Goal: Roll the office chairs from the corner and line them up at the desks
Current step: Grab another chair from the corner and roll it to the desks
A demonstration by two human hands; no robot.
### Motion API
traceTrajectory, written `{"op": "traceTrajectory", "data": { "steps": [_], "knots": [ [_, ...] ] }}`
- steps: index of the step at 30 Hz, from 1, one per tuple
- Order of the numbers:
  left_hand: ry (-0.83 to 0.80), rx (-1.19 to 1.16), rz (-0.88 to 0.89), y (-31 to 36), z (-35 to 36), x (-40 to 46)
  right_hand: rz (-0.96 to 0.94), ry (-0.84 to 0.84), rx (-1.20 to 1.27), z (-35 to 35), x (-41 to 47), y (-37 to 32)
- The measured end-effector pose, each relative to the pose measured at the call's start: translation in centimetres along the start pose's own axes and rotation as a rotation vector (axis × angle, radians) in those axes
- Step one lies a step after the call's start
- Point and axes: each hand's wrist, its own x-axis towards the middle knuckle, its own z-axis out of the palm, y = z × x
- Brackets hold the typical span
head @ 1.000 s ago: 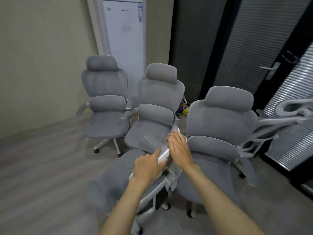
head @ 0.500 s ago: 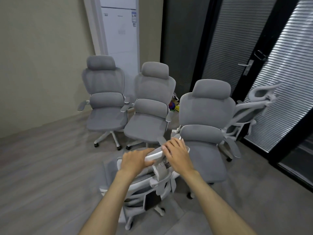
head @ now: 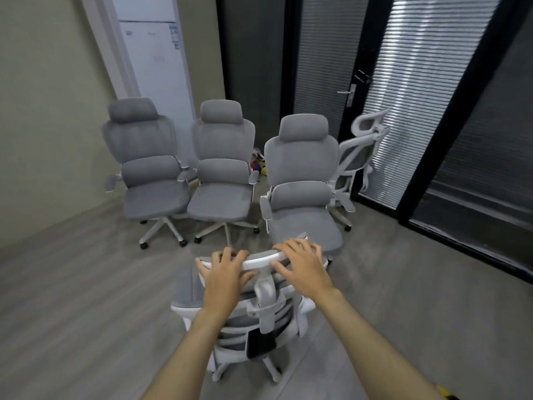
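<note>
Both hands, left (head: 223, 277) and right (head: 302, 269), grip the headrest (head: 259, 259) of the nearest chair (head: 259, 321), clear of the corner chairs (head: 222, 174). Next: steer it deskward.

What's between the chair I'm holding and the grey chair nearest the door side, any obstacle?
Head view: nothing lies between the white-framed chair under both hands and the grey fabric chair beyond it; their edges nearly meet, bare grey floor alongside.

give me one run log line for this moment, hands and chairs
left hand: grips headrest | right hand: grips headrest | held chair: back to camera | corner chairs: four left
</note>
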Motion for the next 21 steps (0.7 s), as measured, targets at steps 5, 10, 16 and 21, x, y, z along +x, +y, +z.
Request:
{"op": "traceTrajectory", "data": {
  "steps": [5,10,16,21],
  "knots": [
    [-0.005,-0.019,0.136,0.4,-2.2,-7.2,0.106,0.108,-0.006,-0.8,-9.9,-3.1],
    [-0.028,-0.100,0.237,1.5,-4.0,-14.2,0.209,0.206,0.055,-2.4,-19.7,-7.1],
    [-0.104,-0.153,0.375,4.1,-7.1,-23.1,0.374,0.181,0.044,-6.4,-31.7,-11.6],
    [-0.065,-0.182,0.491,7.7,-9.2,-31.9,0.474,0.219,-0.035,-9.8,-42.5,-13.9]
  ]
}}
